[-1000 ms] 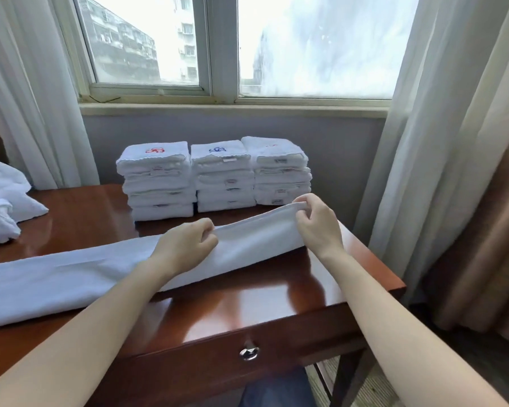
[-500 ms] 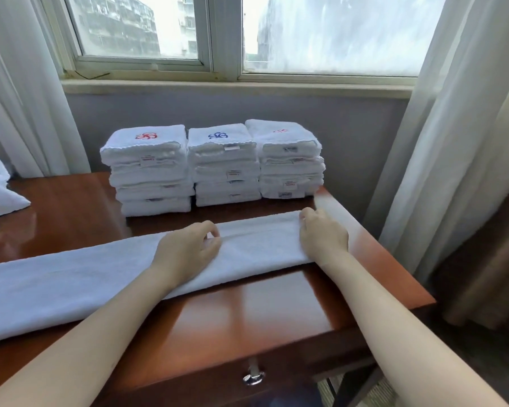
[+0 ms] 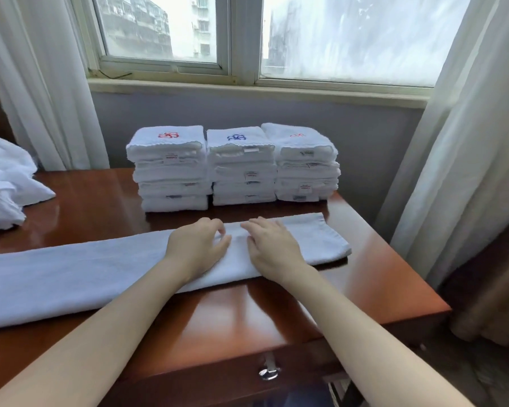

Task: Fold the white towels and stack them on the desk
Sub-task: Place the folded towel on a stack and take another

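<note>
Far left: rumpled heap of unfolded white towels (image 3: 3, 183) on the table (image 3: 247, 312), well apart from the hands. From the left frame edge across to near the table's right edge: one long towel (image 3: 71, 277), narrowed into a flat strip, lying along the table. On its middle-right stretch, left hand (image 3: 197, 248) with fingers bent onto the cloth, thumb alongside; impossible to tell whether pinching a crease or only pressing. Just beside it, right hand (image 3: 272, 248) laid flat, fingers straight and close together, pressing down. Step in hand, by the look of it: smoothing the strip and marking a fold line. Next move probably needing a grip on the free right end, then a carry leftward over that line, edges kept square. Behind, just beyond the strip's far edge: red-marked stack (image 3: 171, 168), blue-marked stack (image 3: 241, 165), third stack (image 3: 304, 163), all folded towels, leaving little room to work backward. Far right: pale curtain (image 3: 453, 142) hanging beside the table's corner.
</note>
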A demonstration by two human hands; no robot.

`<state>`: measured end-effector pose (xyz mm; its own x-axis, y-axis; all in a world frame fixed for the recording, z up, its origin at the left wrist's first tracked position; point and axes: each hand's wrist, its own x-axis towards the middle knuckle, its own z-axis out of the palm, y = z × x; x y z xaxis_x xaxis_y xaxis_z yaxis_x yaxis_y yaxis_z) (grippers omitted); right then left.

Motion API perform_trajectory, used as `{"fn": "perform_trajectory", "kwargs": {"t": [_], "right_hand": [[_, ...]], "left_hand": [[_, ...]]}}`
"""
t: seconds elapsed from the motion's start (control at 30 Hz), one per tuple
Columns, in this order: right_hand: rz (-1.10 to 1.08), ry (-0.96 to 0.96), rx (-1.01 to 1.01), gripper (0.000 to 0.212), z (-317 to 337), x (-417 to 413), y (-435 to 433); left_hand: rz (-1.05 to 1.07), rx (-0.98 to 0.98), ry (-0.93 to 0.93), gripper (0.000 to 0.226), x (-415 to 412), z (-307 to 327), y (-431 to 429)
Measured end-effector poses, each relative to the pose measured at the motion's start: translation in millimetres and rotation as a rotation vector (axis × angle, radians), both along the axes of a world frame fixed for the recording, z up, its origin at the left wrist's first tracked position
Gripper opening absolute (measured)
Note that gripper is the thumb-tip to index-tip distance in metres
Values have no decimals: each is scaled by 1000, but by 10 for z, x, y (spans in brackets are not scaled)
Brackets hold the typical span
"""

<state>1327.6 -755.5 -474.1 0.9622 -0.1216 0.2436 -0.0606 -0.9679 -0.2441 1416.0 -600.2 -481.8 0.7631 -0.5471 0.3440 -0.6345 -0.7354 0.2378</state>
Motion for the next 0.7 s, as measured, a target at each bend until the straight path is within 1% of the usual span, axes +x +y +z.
{"fn": "perform_trajectory", "kwargs": {"t": [0.1, 0.3, 0.43, 0.5, 0.6, 0.7], "right_hand": [[74, -17, 73, 45, -10, 98, 291], [235, -19, 108, 44, -25, 352, 956], [299, 45, 66, 44, -64, 553, 1284], [301, 115, 47, 44, -107, 608, 1327], [267, 241, -11, 58, -137, 652, 1283], [241, 298, -70, 72, -127, 661, 1246]], "left_hand": [[44, 15, 28, 26, 87, 46, 326], [100, 43, 56, 27, 210, 110, 1174], [146, 106, 54, 30, 260, 104, 1587], [162, 95, 85, 28, 280, 61, 1723], [170, -28, 182, 21, 305, 20, 1824], [178, -50, 214, 19, 342, 14, 1831]]}}
